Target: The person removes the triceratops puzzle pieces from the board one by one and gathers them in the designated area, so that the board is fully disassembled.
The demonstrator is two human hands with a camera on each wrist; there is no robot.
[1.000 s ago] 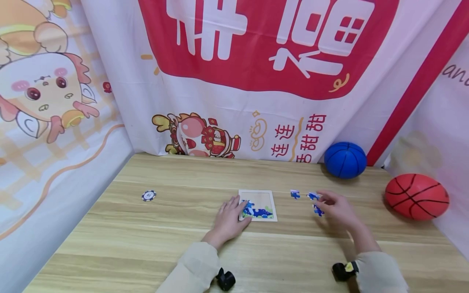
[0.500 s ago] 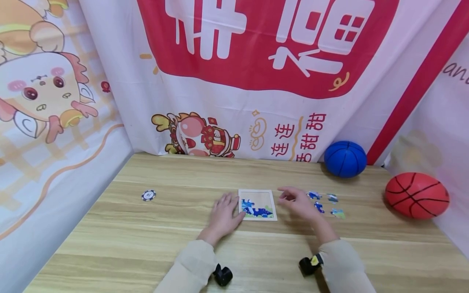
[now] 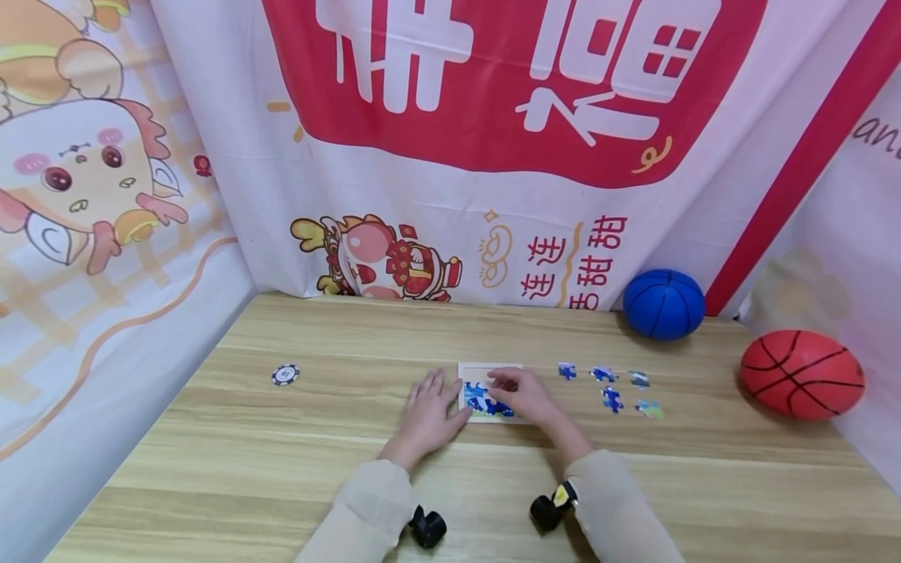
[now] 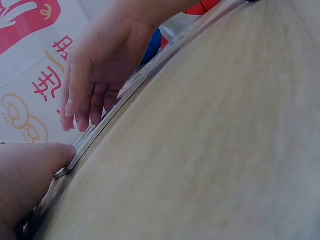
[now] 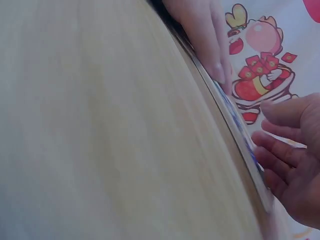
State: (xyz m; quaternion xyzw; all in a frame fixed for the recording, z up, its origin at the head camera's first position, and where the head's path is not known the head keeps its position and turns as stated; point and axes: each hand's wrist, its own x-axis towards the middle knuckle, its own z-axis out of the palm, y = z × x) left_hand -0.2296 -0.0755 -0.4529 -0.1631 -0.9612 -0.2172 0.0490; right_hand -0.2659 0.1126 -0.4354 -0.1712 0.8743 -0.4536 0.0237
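A small square puzzle tray [image 3: 461, 369] lies on the table, with blue and white pieces [image 3: 476, 391] fitted along its left and bottom parts. My left hand [image 3: 428, 410] rests against the tray's left side, fingers extended and thumb at the lower corner. Above the tray is my right hand [image 3: 524, 395], its thumb and fingers bent toward each other; the right wrist view also shows this hand [image 5: 292, 155] beside the tray's edge. Whether a piece sits between its fingertips cannot be seen. To the right lie several loose puzzle pieces [image 3: 612, 399].
A blue ball [image 3: 664, 305] stands at the back right, and a red ball [image 3: 802, 374] nearer the right edge. A poker chip [image 3: 285, 374] lies on the left of the wooden table [image 3: 338, 336]. Printed cloth [image 3: 436, 188] hangs behind.
My right hand has moved left from the loose pieces to above the tray, uncovering pieces on the right. My left hand has shifted slightly left and stays at the tray's edge.
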